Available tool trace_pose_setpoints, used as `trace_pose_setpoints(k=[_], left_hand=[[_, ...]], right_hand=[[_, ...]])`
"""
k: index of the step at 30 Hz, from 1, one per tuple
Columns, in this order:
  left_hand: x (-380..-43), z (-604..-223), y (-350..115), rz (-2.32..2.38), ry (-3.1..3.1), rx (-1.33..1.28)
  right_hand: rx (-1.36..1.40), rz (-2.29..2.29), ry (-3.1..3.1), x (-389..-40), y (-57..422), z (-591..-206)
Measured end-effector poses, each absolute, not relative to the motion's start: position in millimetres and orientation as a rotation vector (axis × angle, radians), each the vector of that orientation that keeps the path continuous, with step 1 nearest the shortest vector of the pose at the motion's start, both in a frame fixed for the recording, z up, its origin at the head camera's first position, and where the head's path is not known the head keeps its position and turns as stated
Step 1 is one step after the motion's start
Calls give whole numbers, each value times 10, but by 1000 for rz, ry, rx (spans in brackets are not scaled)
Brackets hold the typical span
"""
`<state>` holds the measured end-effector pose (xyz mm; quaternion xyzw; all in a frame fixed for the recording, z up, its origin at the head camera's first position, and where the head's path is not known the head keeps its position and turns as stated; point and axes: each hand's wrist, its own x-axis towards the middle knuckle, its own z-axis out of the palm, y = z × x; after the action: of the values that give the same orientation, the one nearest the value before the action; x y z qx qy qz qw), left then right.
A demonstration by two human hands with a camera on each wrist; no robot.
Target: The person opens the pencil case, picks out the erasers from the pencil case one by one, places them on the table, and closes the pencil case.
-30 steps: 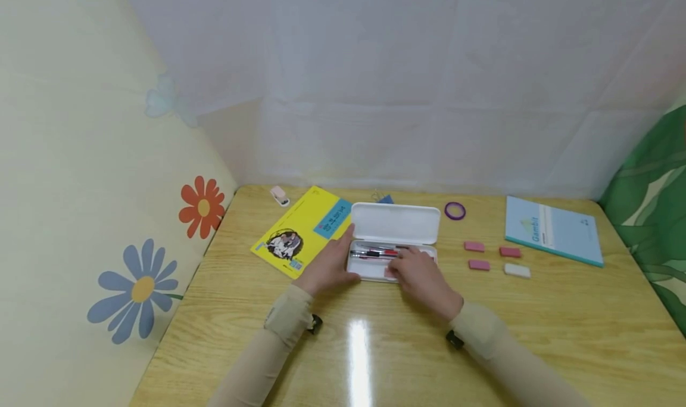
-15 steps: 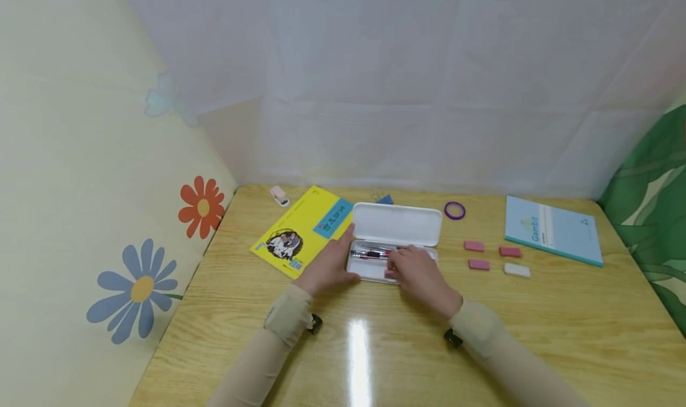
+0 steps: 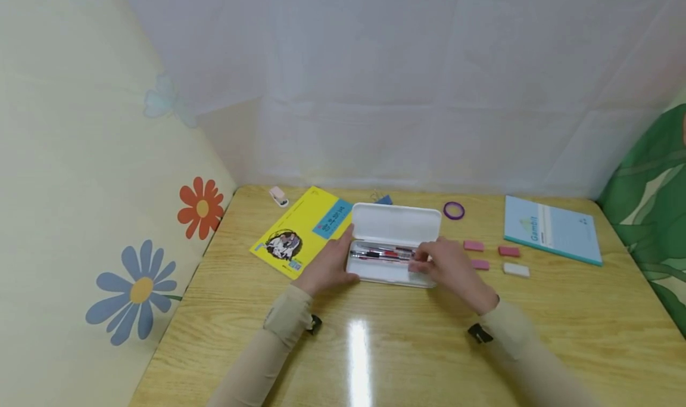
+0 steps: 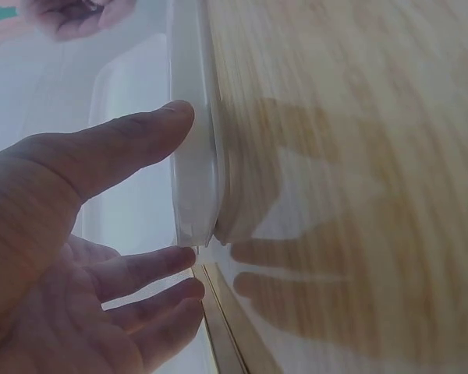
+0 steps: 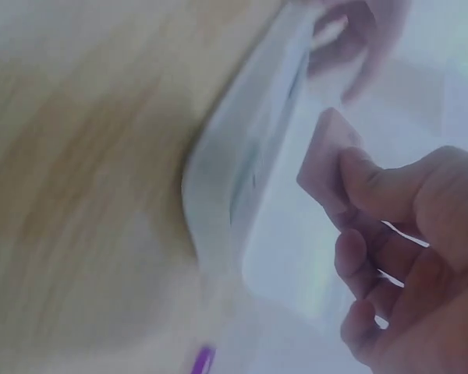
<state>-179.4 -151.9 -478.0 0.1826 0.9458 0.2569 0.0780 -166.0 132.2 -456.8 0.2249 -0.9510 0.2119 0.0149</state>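
An opened white pencil case [image 3: 396, 223] lies on the table with its lid tilted back. Several pens [image 3: 375, 252], dark, red and clear, lie along the back of its tray. My left hand [image 3: 328, 267] rests against the case's left end, thumb on the front wall, the other fingers loosely extended beside the corner. Over the tray's right part, my right hand [image 3: 452, 271] pinches a pink eraser [image 5: 327, 160] between thumb and fingers, clearest in the right wrist view. The eraser is held tilted above the case; in the head view the fingers mostly cover it.
Pink erasers [image 3: 474, 246] and a white eraser [image 3: 516, 270] lie right of the case. Behind them are a purple tape ring [image 3: 454, 211] and a light blue notebook [image 3: 554, 231]. Left stand a yellow book [image 3: 300, 234] and pink stapler [image 3: 278, 196]; a blue binder clip [image 3: 383, 199] sits behind the lid.
My right hand has moved right along the tray, carrying the pink eraser and uncovering more of the pens. The left hand has stayed at the case's left end.
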Motion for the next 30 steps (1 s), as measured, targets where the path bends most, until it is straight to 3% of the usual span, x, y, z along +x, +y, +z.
trace_pose_setpoints(k=[16,30], left_hand=[[-1776,-4783,-1531,760,2832,535],[-1769,-4771,-1522,764,2826,504]], right_hand=[[478,661,-3055,-1569,2279,-4409],[537,692,-3166,-1486,2536,-4607]])
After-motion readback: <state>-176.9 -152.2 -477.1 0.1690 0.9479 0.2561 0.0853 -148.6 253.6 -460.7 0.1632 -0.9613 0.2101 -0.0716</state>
